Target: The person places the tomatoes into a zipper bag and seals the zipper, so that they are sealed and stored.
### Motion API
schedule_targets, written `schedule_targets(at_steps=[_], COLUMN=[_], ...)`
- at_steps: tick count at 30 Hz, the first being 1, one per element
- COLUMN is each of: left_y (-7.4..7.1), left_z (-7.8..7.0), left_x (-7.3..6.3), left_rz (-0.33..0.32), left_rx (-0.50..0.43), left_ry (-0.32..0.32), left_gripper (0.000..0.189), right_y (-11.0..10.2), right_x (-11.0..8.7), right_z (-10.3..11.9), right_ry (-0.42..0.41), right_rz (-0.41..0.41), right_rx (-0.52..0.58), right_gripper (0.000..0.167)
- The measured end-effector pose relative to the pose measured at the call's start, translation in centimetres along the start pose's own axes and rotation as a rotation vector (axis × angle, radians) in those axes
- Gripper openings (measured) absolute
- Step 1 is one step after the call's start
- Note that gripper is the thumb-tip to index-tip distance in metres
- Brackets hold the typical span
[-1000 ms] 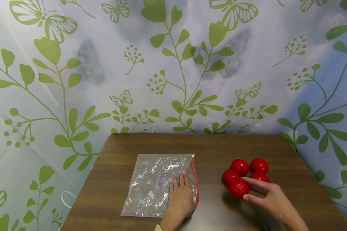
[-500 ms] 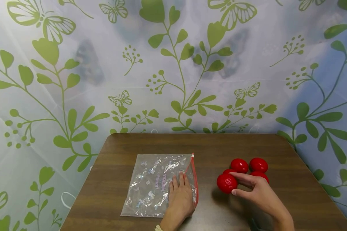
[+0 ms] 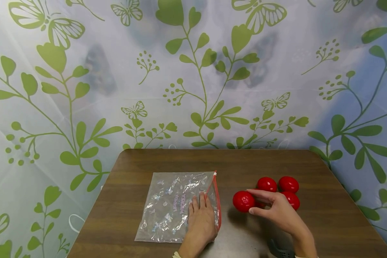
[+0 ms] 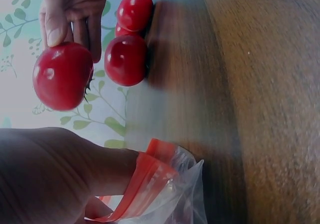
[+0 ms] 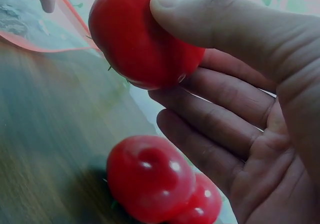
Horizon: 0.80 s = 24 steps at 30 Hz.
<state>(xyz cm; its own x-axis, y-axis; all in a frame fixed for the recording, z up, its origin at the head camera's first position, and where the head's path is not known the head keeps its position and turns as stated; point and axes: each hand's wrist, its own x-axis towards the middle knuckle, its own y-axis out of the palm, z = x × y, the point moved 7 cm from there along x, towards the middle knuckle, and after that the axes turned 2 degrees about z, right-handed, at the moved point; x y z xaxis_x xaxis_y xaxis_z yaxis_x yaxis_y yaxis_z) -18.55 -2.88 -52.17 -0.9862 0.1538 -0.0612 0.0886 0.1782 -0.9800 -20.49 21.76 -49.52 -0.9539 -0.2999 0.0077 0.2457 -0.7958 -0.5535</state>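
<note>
My right hand [image 3: 278, 211] holds a red tomato [image 3: 243, 201] above the table, between thumb and fingers. In the right wrist view the thumb presses the near side of this tomato [image 5: 145, 39], and small green calyx tips show at its edge. My left hand [image 3: 200, 222] lies at the mouth of a clear plastic zip bag [image 3: 164, 208] with a red zip edge. Its fingers reach straight across the top layer. The left wrist view shows its thumb [image 4: 110, 166] tucked inside the red mouth [image 4: 150, 176], keeping it parted. The thumb's tip is hidden there.
Several more tomatoes, among them one at the back [image 3: 267, 184] and one on the right [image 3: 288, 184], sit close together behind my right hand, one partly hidden. The brown wooden table [image 3: 238, 159] ends at a leaf-patterned curtain [image 3: 193, 79]. The bag lies flat at the left.
My right hand has carried the tomato leftward, away from the others and closer to the bag's mouth. The left hand and the bag stay where they were.
</note>
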Motion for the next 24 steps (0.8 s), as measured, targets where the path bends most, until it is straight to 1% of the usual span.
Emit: schedule_targets(at_steps=[4, 10, 18, 21, 24], left_y=[0.0, 0.1, 0.1, 0.2, 0.3], left_z=[0.0, 0.0, 0.0, 0.0, 0.0], left_x=[0.0, 0.0, 0.0, 0.0, 0.1], left_rz=[-0.001, 0.014, 0.009, 0.013, 0.018], left_rx=[-0.011, -0.026, -0.009, -0.015, -0.018], left_ry=[0.002, -0.007, -0.014, -0.018, -0.025], left_gripper=[0.107, 0.108, 0.108, 0.107, 0.105], right_y=[0.7, 2.0, 3.8, 4.5, 5.2], right_x=[0.5, 1.5, 2.6, 3.1, 3.5], right_z=[0.3, 0.4, 0.2, 0.1, 0.0], right_ry=[-0.044, -0.068, -0.135, -0.145, -0.137], right_rz=[0.016, 0.042, 0.095, 0.113, 0.131], right_rx=[0.005, -0.002, 0.048, 0.061, 0.063], right_gripper=[0.057, 0.057, 0.057, 0.058, 0.058])
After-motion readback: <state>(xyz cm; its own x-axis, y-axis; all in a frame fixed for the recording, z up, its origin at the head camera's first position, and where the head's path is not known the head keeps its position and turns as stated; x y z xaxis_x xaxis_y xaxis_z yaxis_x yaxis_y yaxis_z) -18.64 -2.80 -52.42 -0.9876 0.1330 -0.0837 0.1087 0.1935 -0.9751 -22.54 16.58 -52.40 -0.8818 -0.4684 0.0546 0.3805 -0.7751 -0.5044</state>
